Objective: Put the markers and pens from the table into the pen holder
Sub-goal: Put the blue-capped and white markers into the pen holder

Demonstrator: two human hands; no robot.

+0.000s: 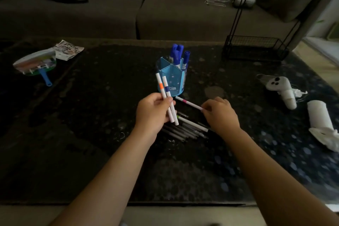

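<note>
A blue pen holder (172, 80) with several compartments stands mid-table; blue-capped markers (177, 54) stick up from its back sections. My left hand (153, 112) grips two white pens, one with an orange band (161, 86) and one with a dark blue band (167, 89), held upright just in front of the holder. My right hand (219, 113) pinches the end of a white pen with a pink band (189, 103), angled toward the left hand. A pile of several pens (185, 130) lies on the dark table (102, 97) between and beneath my hands.
A hand fan with a blue handle (36, 64) and a printed paper (68, 49) lie at the far left. A black wire rack (256, 46) stands at the back right. White ghost-like paper-roll crafts (282, 86) (321, 117) lie at the right. A grey sofa (128, 5) runs behind.
</note>
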